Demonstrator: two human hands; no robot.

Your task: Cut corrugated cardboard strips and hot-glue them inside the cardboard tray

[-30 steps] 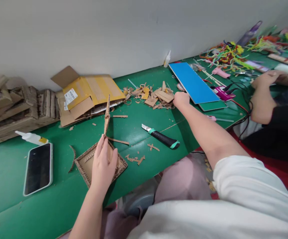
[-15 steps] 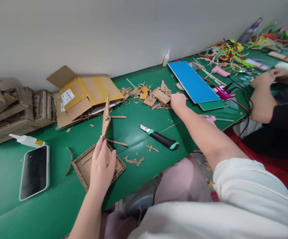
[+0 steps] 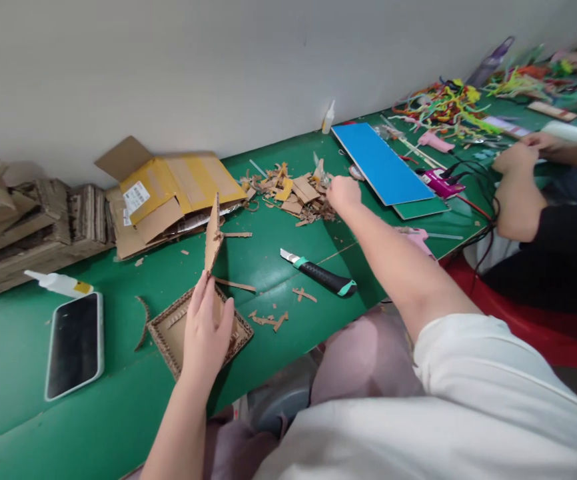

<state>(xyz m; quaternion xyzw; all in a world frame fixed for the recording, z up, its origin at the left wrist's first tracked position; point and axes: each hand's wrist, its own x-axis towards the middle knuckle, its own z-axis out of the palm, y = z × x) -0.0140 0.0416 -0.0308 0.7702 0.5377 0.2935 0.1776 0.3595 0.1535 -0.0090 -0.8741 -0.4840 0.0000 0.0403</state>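
Observation:
My left hand (image 3: pixel 207 330) rests over a square cardboard tray (image 3: pixel 171 357) with corrugated edges. Its fingertips touch the base of an upright cardboard piece (image 3: pixel 212 240), and its thumb is spread apart. Farther off, my right hand (image 3: pixel 343 195) is closed at the right edge of a heap of cardboard scraps (image 3: pixel 303 190). Something thin and pale shows by its fingertips, too small to identify. A cutter knife (image 3: pixel 321 275) with a black and green handle lies between my hands, its blade showing. Small cardboard strips (image 3: pixel 236 285) lie near the tray.
An opened cardboard package (image 3: pixel 183 183) and stacked cardboard (image 3: pixel 28 227) stand along the wall. A phone (image 3: pixel 74 347) and glue bottle (image 3: pixel 63 284) lie left. Blue board (image 3: pixel 383 163), pink glue gun (image 3: pixel 436 141), cables and another person's hands (image 3: pixel 523 152) are right.
My right hand has moved slightly left along the edge of the scrap heap, and a thin pale item now shows by its fingers. My left hand keeps its place at the upright piece.

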